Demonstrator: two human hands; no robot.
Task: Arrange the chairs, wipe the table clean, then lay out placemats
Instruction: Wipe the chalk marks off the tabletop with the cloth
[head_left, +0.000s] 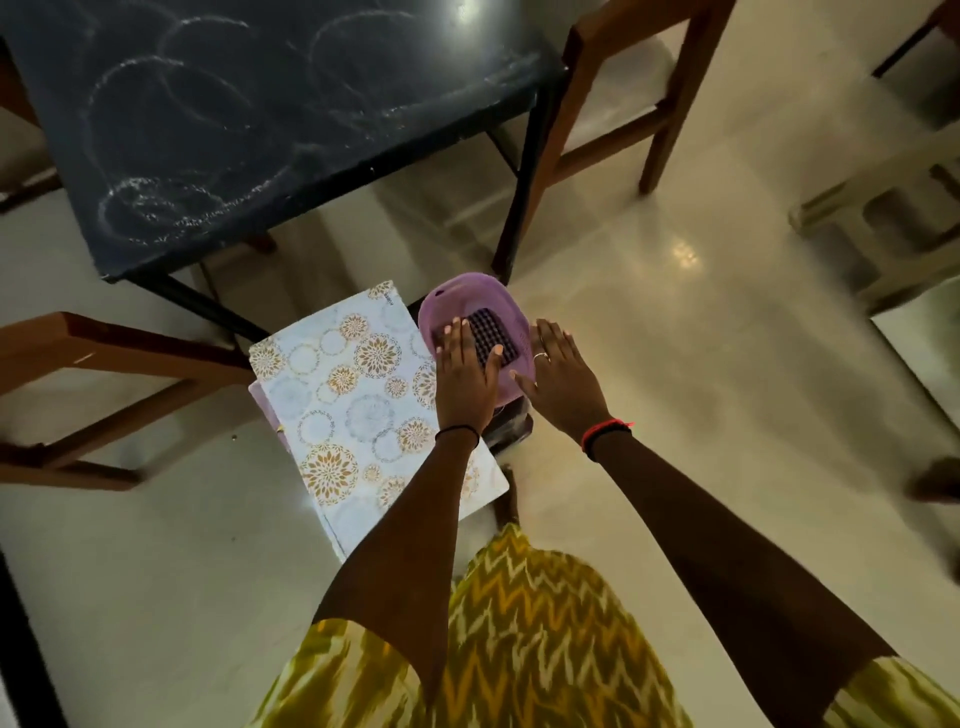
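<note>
Left hand (465, 374) lies flat, fingers straight, pressing the checked cloth (493, 332) down into the purple basin (452, 296). Right hand (558, 374) is spread palm-down at the basin's right rim; touching or not, can't tell. The dark table (260, 130) up top has whitish swirl marks, with a wooden chair (649, 104) to its right. The floral placemats (353, 395) are stacked just left of the basin.

One head-worn view looks steeply down at close range, the table (260, 130) just ahead.
</note>
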